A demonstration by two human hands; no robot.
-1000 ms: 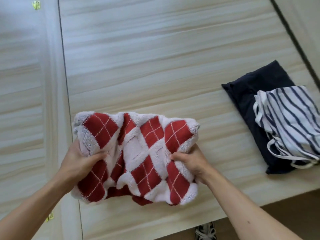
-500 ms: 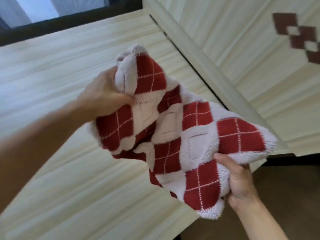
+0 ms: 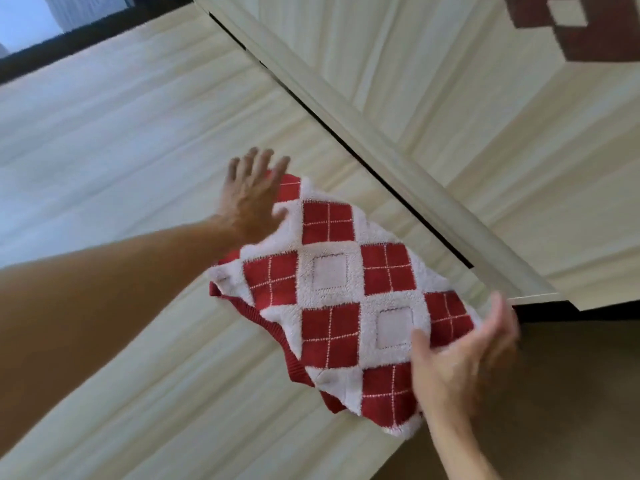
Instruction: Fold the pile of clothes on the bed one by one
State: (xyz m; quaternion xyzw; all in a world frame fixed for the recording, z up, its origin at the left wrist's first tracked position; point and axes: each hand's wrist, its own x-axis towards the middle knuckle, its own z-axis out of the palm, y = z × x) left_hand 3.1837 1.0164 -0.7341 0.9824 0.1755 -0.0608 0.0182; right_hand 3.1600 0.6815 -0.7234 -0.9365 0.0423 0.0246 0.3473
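A folded red-and-white argyle sweater (image 3: pixel 349 296) lies flat near the corner of the pale striped bed surface (image 3: pixel 121 150). My left hand (image 3: pixel 251 199) hovers over its far left corner with fingers spread and straight, touching or just above the cloth. My right hand (image 3: pixel 460 355) sits at the sweater's near right edge, blurred, fingers extended and thumb lying on the fabric; it holds nothing that I can make out.
A raised cream rail (image 3: pixel 398 161) runs diagonally past the sweater, with another striped panel (image 3: pixel 485 81) beyond it. A dark red-and-white patterned cloth (image 3: pixel 571 26) shows at the top right. Brown floor (image 3: pixel 571 393) lies below the bed's corner.
The sweater was gripped in both hands and carried to the side; now it lies flat by the bed's corner and both hands have let go, fingers straightened.
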